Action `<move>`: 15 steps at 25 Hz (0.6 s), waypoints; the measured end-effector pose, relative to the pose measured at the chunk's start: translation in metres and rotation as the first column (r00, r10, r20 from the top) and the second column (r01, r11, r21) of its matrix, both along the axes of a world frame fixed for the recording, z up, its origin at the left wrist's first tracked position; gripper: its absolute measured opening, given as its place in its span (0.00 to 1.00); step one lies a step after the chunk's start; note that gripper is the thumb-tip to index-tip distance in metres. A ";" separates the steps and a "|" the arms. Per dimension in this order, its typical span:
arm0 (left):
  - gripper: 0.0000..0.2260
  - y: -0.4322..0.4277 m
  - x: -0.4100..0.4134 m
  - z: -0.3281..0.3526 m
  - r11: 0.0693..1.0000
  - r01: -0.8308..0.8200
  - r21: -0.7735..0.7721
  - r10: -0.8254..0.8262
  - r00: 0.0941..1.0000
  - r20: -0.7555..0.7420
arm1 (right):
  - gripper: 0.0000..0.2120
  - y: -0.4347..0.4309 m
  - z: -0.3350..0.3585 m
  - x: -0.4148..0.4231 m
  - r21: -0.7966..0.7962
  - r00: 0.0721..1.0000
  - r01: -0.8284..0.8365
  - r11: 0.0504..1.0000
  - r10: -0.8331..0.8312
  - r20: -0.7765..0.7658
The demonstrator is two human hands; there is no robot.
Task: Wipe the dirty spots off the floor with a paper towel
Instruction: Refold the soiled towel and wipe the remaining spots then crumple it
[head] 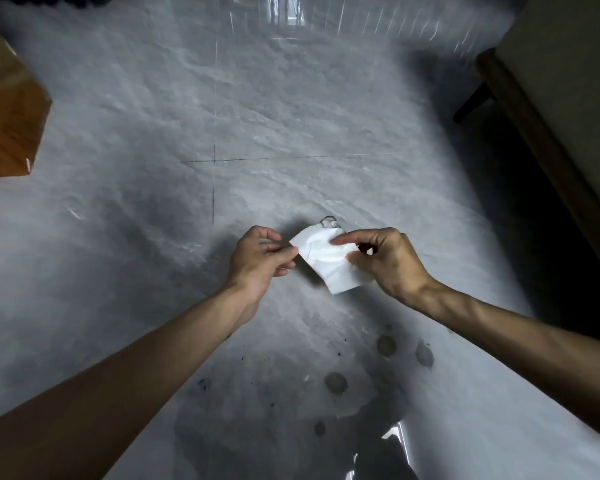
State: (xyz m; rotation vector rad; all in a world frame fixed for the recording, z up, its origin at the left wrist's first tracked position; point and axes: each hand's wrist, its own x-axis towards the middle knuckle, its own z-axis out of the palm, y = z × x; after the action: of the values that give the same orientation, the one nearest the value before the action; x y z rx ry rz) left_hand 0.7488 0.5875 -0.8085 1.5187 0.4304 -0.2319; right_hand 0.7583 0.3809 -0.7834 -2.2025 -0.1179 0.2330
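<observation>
The floor (136, 271) is glossy grey stone-look tile, with thin grout lines crossing in the middle of the head view and a window's glare smeared across the far end. At the left edge sits a brown cardboard box (7, 116). Along the right runs a pale piece of furniture (561, 64) on a dark wooden frame, with one slanted leg (471, 102) standing on the tile.

Both bare forearms reach in from below. Between the hands hangs the paper towel (329, 263), white and creased, held up off the floor, which is shadowed beneath it. The left hand (260, 261) pinches the towel's left corner between thumb and forefinger, the other fingers loosely curled behind. The right hand (392, 261) grips the right edge, with its forefinger laid across the top of the sheet and the remaining fingers bent in around the paper. Neither hand is spread open; each has a firm hold on the towel.

Just beyond the towel's far edge a small clear wet blob (329, 222) glistens on the tile.

Nearer the person, well apart from the towel, lie the dirty spots (335, 382): several round, dull grey-brown marks scattered between the forearms, with tiny black specks (203, 384) to their left. A bright reflection (397, 433) shows at the bottom edge.
</observation>
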 end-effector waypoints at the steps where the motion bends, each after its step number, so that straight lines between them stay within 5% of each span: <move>1: 0.12 -0.003 0.001 -0.003 1.000 0.017 -0.005 -0.017 1.000 -0.018 | 0.17 -0.008 0.007 0.000 -0.082 0.998 -0.025 0.996 0.029 0.056; 5: 0.09 -0.021 0.010 -0.016 0.899 0.341 0.276 -0.325 0.940 -0.103 | 0.11 -0.066 0.037 -0.003 -0.544 0.960 -0.127 0.829 0.241 0.144; 8: 0.14 -0.059 0.020 -0.002 0.542 0.638 0.547 -0.668 0.722 -0.181 | 0.08 -0.125 0.060 -0.026 -0.589 0.983 -0.086 0.803 0.165 0.082; 11: 0.23 -0.093 0.026 0.008 0.196 0.657 0.728 -0.813 0.524 -0.254 | 0.13 -0.167 0.048 -0.060 -0.648 0.992 0.013 0.762 0.074 0.106; 15: 0.30 -0.118 0.016 -0.034 -0.115 0.597 0.794 -0.729 0.492 -0.476 | 0.09 -0.210 -0.031 -0.099 -0.552 0.954 0.298 0.779 -0.233 0.187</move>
State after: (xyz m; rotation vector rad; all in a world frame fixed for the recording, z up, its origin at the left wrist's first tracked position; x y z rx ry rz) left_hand 0.7647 0.4694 -0.8423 2.8764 -0.6015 -0.8269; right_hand 0.6596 0.1709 -0.8142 -2.8045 0.2416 -0.0235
